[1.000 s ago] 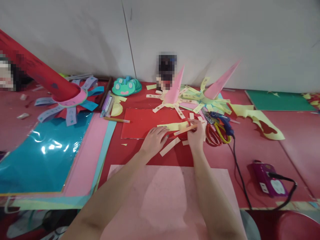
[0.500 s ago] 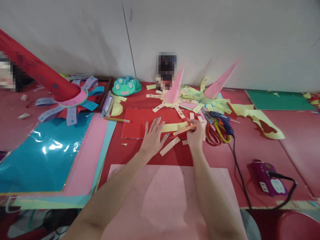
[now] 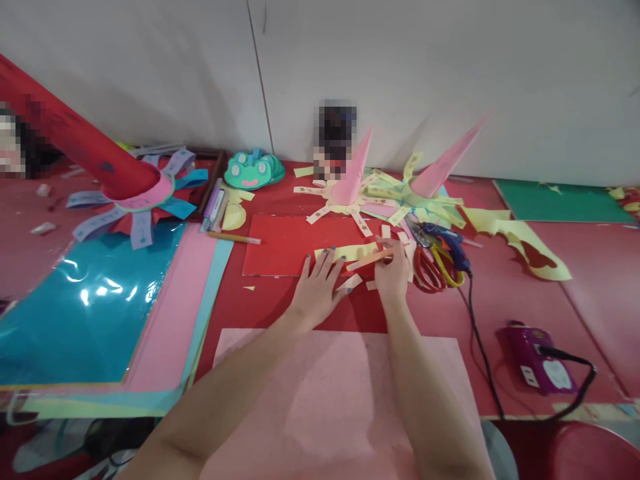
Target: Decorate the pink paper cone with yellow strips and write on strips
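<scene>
My left hand (image 3: 319,288) lies flat with fingers spread on the red table, covering most of a pale yellow paper strip (image 3: 351,282). Its fingertips reach a curved yellow paper piece (image 3: 350,251) on a red sheet (image 3: 285,243). My right hand (image 3: 393,270) is closed in a pinch on another thin yellow strip (image 3: 370,259) that points left over the red sheet. Red-handled scissors (image 3: 425,267) and a blue glue gun (image 3: 450,241) lie just right of that hand.
Pink paper cones with yellow star strips (image 3: 350,183) stand behind the hands. A large pink sheet (image 3: 340,400) lies near me, teal foil (image 3: 85,300) at left, a purple power strip (image 3: 537,360) with a black cable at right, a red cone hat (image 3: 100,167) far left.
My left hand opened from a loose curl, spread its fingers, then slid right onto the loose yellow strip. My right hand kept its pinch on the thin strip.
</scene>
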`<state>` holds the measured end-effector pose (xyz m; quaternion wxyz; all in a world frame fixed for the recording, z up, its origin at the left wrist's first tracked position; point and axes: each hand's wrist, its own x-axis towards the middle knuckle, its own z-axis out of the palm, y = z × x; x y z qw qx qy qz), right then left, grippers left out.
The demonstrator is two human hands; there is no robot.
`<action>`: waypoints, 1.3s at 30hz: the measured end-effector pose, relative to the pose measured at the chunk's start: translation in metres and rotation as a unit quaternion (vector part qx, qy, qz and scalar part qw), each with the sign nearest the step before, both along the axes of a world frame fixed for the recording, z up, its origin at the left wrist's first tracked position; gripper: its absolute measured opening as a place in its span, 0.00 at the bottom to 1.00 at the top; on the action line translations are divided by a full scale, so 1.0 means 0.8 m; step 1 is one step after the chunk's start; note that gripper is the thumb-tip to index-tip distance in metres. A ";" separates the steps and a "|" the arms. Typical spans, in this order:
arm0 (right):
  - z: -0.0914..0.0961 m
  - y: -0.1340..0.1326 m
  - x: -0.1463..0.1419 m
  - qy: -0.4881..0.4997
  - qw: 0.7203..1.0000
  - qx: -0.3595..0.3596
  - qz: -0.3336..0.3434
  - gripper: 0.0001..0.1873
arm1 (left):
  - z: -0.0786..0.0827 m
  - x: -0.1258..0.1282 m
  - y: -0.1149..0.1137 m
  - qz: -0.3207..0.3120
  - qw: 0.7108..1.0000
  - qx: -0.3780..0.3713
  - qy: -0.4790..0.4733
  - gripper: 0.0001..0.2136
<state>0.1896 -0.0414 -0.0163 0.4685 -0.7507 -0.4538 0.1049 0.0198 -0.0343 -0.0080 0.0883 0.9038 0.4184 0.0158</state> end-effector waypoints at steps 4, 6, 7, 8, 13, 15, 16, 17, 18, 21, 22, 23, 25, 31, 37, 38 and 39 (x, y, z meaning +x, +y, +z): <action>0.007 -0.001 0.000 -0.016 0.997 0.049 -0.053 0.07 | -0.002 0.000 -0.001 0.001 1.000 0.009 -0.007 0.26; 0.020 -0.002 -0.007 -0.003 0.992 0.105 -0.065 0.09 | -0.004 0.001 -0.001 0.001 1.000 0.018 -0.015 0.26; 0.029 -0.003 -0.012 0.010 0.990 0.132 -0.057 0.11 | -0.005 0.001 -0.002 0.001 0.999 0.024 -0.021 0.26; 0.038 -0.003 -0.020 0.024 0.990 0.137 -0.035 0.12 | -0.005 0.002 -0.002 0.003 0.999 0.029 -0.027 0.26; 0.061 0.015 -0.059 0.203 0.959 0.014 0.200 0.20 | -0.007 0.006 -0.006 0.027 0.999 0.030 -0.031 0.25; 0.053 0.030 -0.066 0.250 0.940 -0.019 0.230 0.21 | -0.007 0.007 -0.006 0.028 0.999 0.030 -0.034 0.25; 0.046 0.037 -0.066 0.276 0.932 -0.025 0.234 0.21 | -0.007 0.007 -0.006 0.027 0.999 0.029 -0.037 0.25; 0.038 0.044 -0.064 0.307 0.920 -0.031 0.241 0.21 | -0.007 0.007 -0.005 0.028 0.998 0.026 -0.041 0.26; 0.030 0.050 -0.061 0.349 0.905 -0.035 0.240 0.20 | -0.006 0.006 -0.005 0.029 0.998 0.023 -0.044 0.27; 0.012 0.060 -0.050 0.462 0.866 -0.003 0.191 0.17 | -0.004 0.005 -0.003 0.035 0.998 0.014 -0.053 0.28; 0.009 0.061 -0.047 0.482 0.856 0.006 0.185 0.16 | -0.003 0.005 -0.003 0.038 0.998 0.014 -0.055 0.28; 0.007 0.062 -0.044 0.492 0.851 0.014 0.184 0.16 | -0.003 0.005 -0.003 0.042 0.997 0.016 -0.056 0.28; 0.005 0.061 -0.043 0.491 0.849 0.022 0.193 0.15 | -0.002 0.007 -0.005 0.048 0.997 0.023 -0.051 0.27; 0.002 0.064 -0.048 0.484 0.856 0.048 0.175 0.13 | 0.000 0.008 -0.015 0.039 0.999 0.028 -0.019 0.26; 0.009 0.061 -0.053 0.463 0.873 0.052 0.142 0.16 | 0.004 0.003 -0.019 0.038 0.999 0.015 -0.003 0.26; 0.012 0.059 -0.055 0.446 0.883 0.048 0.137 0.16 | 0.004 0.003 -0.019 0.036 0.999 0.013 -0.002 0.26; 0.015 0.057 -0.056 0.426 0.894 0.045 0.132 0.17 | 0.004 0.003 -0.020 0.034 0.999 0.012 -0.002 0.26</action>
